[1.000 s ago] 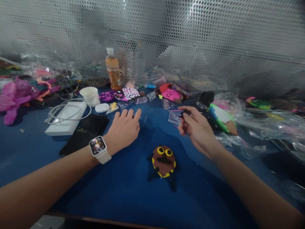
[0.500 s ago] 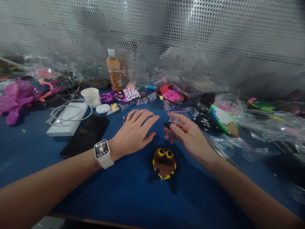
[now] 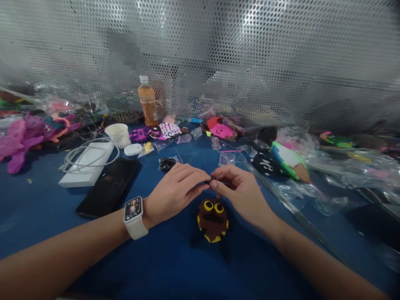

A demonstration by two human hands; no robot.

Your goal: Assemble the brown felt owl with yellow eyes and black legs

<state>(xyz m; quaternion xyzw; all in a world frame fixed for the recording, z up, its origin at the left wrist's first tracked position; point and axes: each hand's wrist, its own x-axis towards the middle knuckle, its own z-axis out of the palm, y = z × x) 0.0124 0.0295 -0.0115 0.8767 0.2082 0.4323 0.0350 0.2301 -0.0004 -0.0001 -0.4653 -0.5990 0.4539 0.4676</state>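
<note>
A small brown felt figure [image 3: 213, 219] with yellow ring eyes and a yellow rim lies on the blue table [image 3: 168, 258]. Just above it my two hands meet. My right hand [image 3: 239, 192] pinches a small dark piece between thumb and fingers. My left hand [image 3: 175, 192], with a white smartwatch [image 3: 133, 211] on the wrist, has its fingertips closed on the same small piece. What the piece is cannot be made out.
A black phone [image 3: 108, 187], a white box with a coiled cable [image 3: 86, 162], a white cup [image 3: 118, 134] and an orange drink bottle [image 3: 148, 102] stand at the left and back. Felt toys and clear plastic bags [image 3: 312, 166] crowd the back and right, before a perforated metal screen.
My hands have come together above the brown figure. The left hand, flat and spread before, now pinches at the small dark piece that the right hand brought in from the right.
</note>
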